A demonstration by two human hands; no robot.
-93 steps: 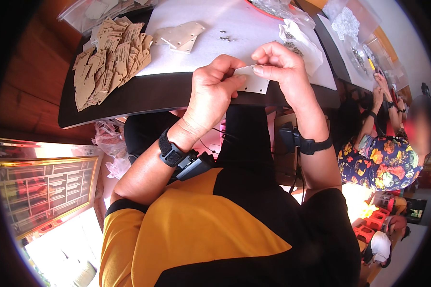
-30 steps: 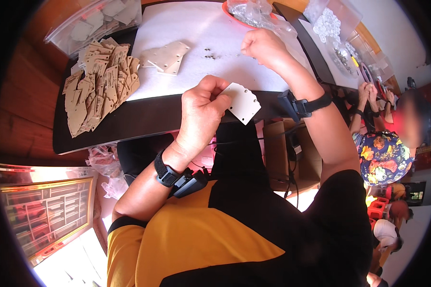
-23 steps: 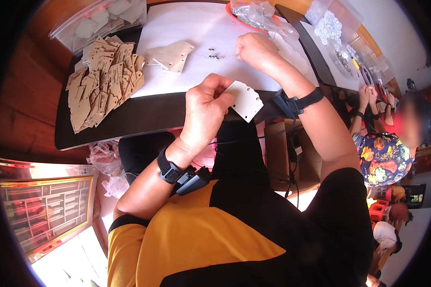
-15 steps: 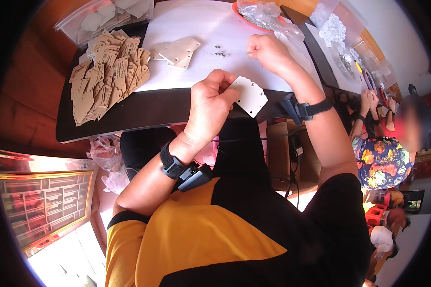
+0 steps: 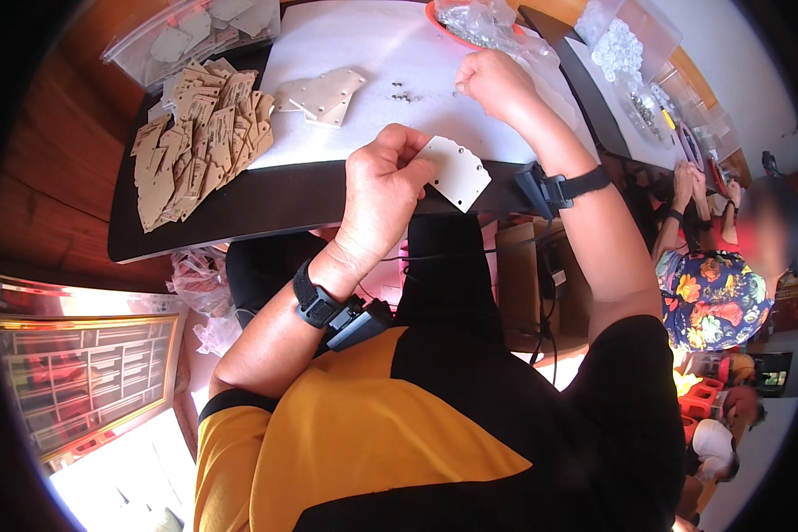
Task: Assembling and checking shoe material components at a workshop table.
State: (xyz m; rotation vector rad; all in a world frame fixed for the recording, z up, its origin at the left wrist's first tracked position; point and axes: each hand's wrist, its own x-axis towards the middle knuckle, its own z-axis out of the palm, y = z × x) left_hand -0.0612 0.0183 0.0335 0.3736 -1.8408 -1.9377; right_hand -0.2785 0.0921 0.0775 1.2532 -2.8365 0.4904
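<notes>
My left hand [image 5: 383,182] pinches a flat cream plate [image 5: 461,173] by its left edge, just over the near edge of the table. Several small holes run along the plate's border. To the right and farther off, my right hand [image 5: 501,87] is closed above the white table sheet [image 5: 328,40]; whatever its fingertips hold is too small to make out. A few tiny metal pieces [image 5: 402,93] lie on the sheet between the hands. Left of them, some similar cream plates [image 5: 331,96] overlap each other.
A heap of brown plates [image 5: 206,142] covers the table's left side, with a clear plastic box [image 5: 195,34] of more plates behind. An orange-red tray [image 5: 442,28] holding a plastic bag stands at the back. Another person [image 5: 714,297] sits at the right beside a second table.
My right hand has moved slightly up, away from me. My left hand and the plate have shifted a little left and up in the picture, as has much of the scene.
</notes>
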